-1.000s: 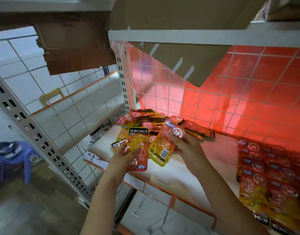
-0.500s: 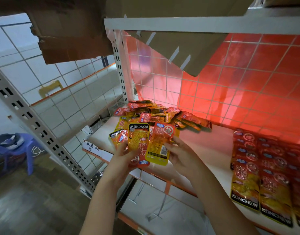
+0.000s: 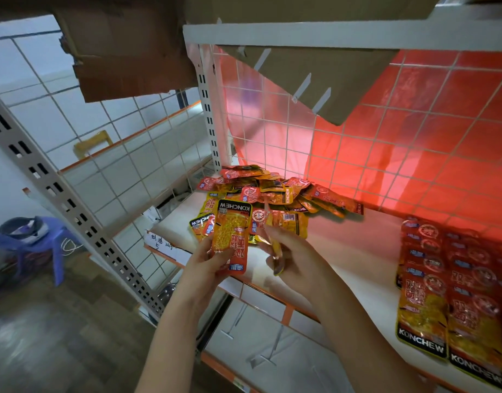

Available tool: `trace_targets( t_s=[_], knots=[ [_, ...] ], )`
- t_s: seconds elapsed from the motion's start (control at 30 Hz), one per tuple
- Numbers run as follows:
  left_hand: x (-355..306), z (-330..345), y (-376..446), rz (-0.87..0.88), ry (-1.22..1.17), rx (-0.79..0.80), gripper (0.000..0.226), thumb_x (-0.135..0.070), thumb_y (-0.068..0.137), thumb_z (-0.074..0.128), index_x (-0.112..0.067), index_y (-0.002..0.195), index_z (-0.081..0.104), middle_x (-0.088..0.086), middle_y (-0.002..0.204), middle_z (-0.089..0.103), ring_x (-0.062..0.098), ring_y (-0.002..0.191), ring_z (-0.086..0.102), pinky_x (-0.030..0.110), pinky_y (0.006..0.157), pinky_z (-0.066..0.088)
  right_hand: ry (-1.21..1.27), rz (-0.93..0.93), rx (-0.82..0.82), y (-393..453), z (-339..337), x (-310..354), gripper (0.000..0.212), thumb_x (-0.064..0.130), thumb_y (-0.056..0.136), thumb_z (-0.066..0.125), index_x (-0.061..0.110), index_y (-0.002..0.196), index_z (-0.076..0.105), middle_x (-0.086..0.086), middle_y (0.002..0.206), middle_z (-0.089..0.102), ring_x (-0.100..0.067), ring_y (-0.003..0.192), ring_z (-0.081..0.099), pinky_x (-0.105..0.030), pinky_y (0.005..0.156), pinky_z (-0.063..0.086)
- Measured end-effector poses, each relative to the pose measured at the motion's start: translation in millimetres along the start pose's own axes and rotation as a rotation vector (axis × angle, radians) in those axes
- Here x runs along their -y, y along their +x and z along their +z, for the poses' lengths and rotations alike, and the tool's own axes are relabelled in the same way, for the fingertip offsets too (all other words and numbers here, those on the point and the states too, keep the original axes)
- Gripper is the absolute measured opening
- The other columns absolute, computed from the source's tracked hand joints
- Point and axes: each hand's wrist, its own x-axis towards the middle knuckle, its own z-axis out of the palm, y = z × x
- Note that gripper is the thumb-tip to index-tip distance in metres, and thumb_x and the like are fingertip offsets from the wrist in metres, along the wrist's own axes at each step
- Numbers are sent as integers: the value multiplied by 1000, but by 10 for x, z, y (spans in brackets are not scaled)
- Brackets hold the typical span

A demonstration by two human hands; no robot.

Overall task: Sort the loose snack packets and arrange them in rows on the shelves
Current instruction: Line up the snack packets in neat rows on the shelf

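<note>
Left hand (image 3: 208,275) gripping upright packet (image 3: 232,235); right hand (image 3: 293,262) pinching edge-on packet (image 3: 275,248), above shelf (image 3: 366,268) front. Loose pile (image 3: 272,194) behind, finished rows (image 3: 453,293) at right. Risk: thin pinch slipping, dropping packet past shelf edge.

KONCHEW on held packet (image 3: 231,236), shelved rows (image 3: 453,302).

A torn brown cardboard sheet (image 3: 136,61) hangs at the upper left. Behind the rack, a red translucent plastic sheet (image 3: 414,137) covers the white wire grid panel (image 3: 272,131). A blue plastic stool (image 3: 43,245) stands on the dark floor (image 3: 60,336) at left.
</note>
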Motion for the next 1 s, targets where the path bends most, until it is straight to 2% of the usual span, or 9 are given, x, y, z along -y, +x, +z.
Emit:
trace_targets(
  t_s=[0.07, 0.17, 0.23, 0.33, 0.47, 0.57, 0.67, 0.83, 1.0],
  knots=[
    [-2, -19, 17, 7, -6, 1, 29, 5, 90, 51, -18, 103, 63, 2, 87, 72, 14, 72, 69, 25, 68, 57, 132, 3, 10, 25, 14, -5, 11, 18, 89, 57, 16, 97, 65, -6, 99, 71, -18, 86, 67, -28, 69, 50],
    [-25, -48, 44, 20, -33, -2, 30, 4, 89, 52, -15, 110, 62, 1, 89, 73, 13, 72, 69, 23, 65, 58, 197, -60, 27, 74, -7, -13, 18, 19, 97, 47, 14, 107, 60, -6, 91, 73, -19, 77, 71, -34, 62, 57],
    [-44, -76, 64, 30, -39, -11, 30, 3, 89, 53, -17, 109, 63, 0, 86, 73, 12, 71, 69, 23, 62, 57, 185, -59, 43, 96, -29, -12, 21, 22, 98, 43, 18, 111, 59, -5, 96, 72, -20, 82, 71, -38, 65, 56],
    [-70, -104, 87, 41, -34, -30, 30, 3, 88, 54, -14, 113, 60, 5, 92, 72, 17, 75, 69, 25, 61, 58, 144, -48, 16, 144, -68, -24, 21, 22, 98, 44, 18, 111, 59, -8, 105, 69, -24, 93, 66, -46, 81, 52],
    [-92, -123, 141, 69, -64, -181, 28, 3, 87, 58, -6, 110, 47, 11, 96, 65, 15, 66, 70, 26, 59, 58, 13, -89, 2, 165, -81, -49, 23, 2, 95, 46, 6, 115, 56, -12, 109, 64, -27, 101, 61, -42, 93, 46],
    [-136, -132, 149, 117, 17, -229, 18, 0, 85, 62, -5, 101, 54, 7, 87, 68, 10, 60, 68, 21, 54, 55, -93, -141, 1, 153, -94, -43, 33, -13, 90, 44, 3, 116, 55, -10, 105, 64, -24, 99, 61, -37, 90, 47],
    [-209, -126, 130, 177, 0, -233, 7, -4, 87, 61, -11, 88, 63, -4, 68, 72, 6, 59, 67, 18, 57, 55, -134, -193, -41, 128, -134, -13, 29, -14, 87, 47, 9, 98, 61, -6, 92, 67, -19, 88, 63, -32, 83, 48],
    [-311, -94, 152, 167, -112, -190, 7, -13, 88, 59, -14, 90, 66, -6, 72, 73, 7, 63, 68, 26, 59, 56, -146, -219, -63, 98, -249, -2, 21, -10, 83, 55, 4, 94, 66, -5, 87, 72, -19, 83, 67, -31, 81, 54],
    [-337, 3, 155, 153, -61, -153, 12, -22, 91, 58, -13, 90, 67, -2, 74, 73, 11, 64, 68, 25, 60, 57, -301, -182, -29, -39, -400, 21, 17, -6, 82, 59, 5, 91, 68, -4, 82, 74, -16, 75, 71, -23, 66, 57]
  ],
)
